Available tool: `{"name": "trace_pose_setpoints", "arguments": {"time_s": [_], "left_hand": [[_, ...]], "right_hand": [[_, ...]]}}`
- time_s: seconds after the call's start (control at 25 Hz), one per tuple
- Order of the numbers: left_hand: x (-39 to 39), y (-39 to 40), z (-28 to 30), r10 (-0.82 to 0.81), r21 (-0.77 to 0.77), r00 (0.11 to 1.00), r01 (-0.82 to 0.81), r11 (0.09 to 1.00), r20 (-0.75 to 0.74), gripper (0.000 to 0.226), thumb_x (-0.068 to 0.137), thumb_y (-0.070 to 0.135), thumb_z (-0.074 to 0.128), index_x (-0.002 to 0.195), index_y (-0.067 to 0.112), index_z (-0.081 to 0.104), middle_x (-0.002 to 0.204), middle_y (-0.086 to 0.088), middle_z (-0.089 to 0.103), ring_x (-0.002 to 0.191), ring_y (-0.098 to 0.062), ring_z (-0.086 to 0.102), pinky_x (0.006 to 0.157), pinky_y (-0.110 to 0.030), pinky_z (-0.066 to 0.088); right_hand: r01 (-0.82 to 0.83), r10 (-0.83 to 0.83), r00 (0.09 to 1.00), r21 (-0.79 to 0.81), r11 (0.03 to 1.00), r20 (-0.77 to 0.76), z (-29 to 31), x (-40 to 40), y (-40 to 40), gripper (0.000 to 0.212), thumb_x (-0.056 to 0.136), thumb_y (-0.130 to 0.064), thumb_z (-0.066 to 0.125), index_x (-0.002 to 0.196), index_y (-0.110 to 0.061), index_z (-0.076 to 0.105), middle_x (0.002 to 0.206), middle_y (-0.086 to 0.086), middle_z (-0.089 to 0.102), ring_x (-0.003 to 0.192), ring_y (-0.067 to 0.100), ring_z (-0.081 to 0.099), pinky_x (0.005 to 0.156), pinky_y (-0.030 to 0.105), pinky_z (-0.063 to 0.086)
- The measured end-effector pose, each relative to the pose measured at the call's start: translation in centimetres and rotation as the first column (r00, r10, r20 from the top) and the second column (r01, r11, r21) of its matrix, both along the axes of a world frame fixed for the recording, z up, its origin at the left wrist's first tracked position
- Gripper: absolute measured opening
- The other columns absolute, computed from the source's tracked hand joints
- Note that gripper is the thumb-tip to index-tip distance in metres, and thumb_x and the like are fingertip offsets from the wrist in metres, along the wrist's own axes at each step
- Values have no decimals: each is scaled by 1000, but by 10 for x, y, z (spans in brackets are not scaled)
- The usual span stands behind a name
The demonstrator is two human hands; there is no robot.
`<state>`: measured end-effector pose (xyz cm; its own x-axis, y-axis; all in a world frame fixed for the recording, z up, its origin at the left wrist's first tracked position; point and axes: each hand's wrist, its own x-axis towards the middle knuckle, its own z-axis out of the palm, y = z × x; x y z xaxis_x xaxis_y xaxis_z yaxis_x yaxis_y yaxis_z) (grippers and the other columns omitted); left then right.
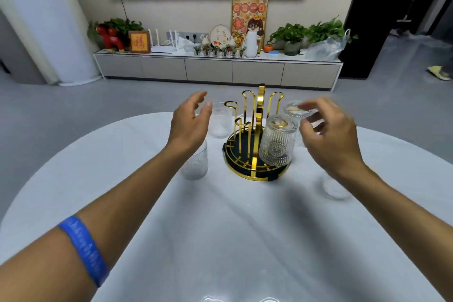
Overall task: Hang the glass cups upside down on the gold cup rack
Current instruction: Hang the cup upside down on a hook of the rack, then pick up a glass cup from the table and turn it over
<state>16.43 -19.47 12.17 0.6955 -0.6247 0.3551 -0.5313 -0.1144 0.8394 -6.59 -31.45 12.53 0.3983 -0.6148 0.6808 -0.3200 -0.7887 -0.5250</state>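
The gold cup rack [255,110] stands on a round black-and-gold base at the table's middle. One ribbed glass cup [278,142] hangs upside down on its near right prong. A second inverted cup [295,109] sits behind it, partly hidden by my right hand [328,135], which hovers beside it with fingers apart. Left of the rack an upright glass [221,119] stands just past my open left hand [190,122]. Another upright glass [196,162] stands under my left wrist. A further glass [334,187] lies half hidden below my right forearm.
The round white table [220,228] fills the foreground, with two glass rims at its near edge [213,298]. Beyond it are grey floor, a low TV cabinet [218,68] loaded with plants and ornaments, and a white pillar at left.
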Motion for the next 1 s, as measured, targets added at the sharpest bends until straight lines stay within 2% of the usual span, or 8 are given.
{"name": "trace_pose_setpoints", "arguments": {"time_s": [0.2,0.36,0.48,0.56,0.64,0.76,0.92,1.0], "left_hand": [[16,63,-49,253,-39,853,-304,952,-457,37,95,21,47,131,17,55,137,-1,56,118,-15,52,96,-27,38],[14,72,-64,204,29,782,-232,972,-589,39,92,21,51,131,16,55,134,-6,58,119,-23,54,102,-38,42],[21,72,-65,206,92,737,-194,977,-644,41,91,25,54,132,17,53,135,-5,56,120,-25,53,102,-43,43],[24,76,-70,251,194,717,-162,967,-650,40,91,30,53,128,16,55,132,-6,56,116,-27,54,97,-41,45],[23,80,-68,218,205,663,-98,974,-716,33,91,41,53,110,17,64,115,-7,64,99,-27,60,83,-38,46],[24,76,-58,-142,-148,456,22,989,-879,47,89,51,54,117,15,66,116,-9,70,103,-26,65,84,-37,48],[3,72,-33,-473,-464,109,95,881,-874,58,90,48,52,127,4,59,126,-20,63,113,-33,59,101,-43,42],[-8,70,-22,-533,-528,50,84,845,-845,53,90,38,53,127,0,57,128,-24,61,116,-37,58,101,-44,44]], "right_hand": [[-262,259,901,38,964,-347,-27,75,91,37,83,-19,57,119,-22,56,120,-4,61,88,20,61,69,36,51],[-247,287,722,153,957,-630,-57,146,106,63,84,-17,58,142,-19,35,146,7,41,114,33,53,86,41,49],[-158,185,671,106,982,-718,-70,175,106,39,86,-14,59,125,-11,51,123,14,57,105,36,57,70,34,42],[-157,202,748,127,979,-633,-72,174,105,15,88,-13,58,101,-8,61,103,13,65,93,33,61,64,32,39],[-229,309,852,231,946,-422,-73,160,106,13,88,-19,61,94,-7,64,94,10,69,85,27,62,67,35,45],[-350,394,915,316,882,-86,-57,134,112,10,85,-22,66,86,-12,66,83,2,70,73,15,62,66,32,49],[-427,450,893,293,855,-13,-23,101,109,5,84,-18,67,85,-13,65,80,-1,67,74,15,62,66,32,50],[-437,458,889,322,840,11,-10,87,104,4,85,-16,67,86,-13,66,80,-2,67,73,13,62,66,31,51]]}}
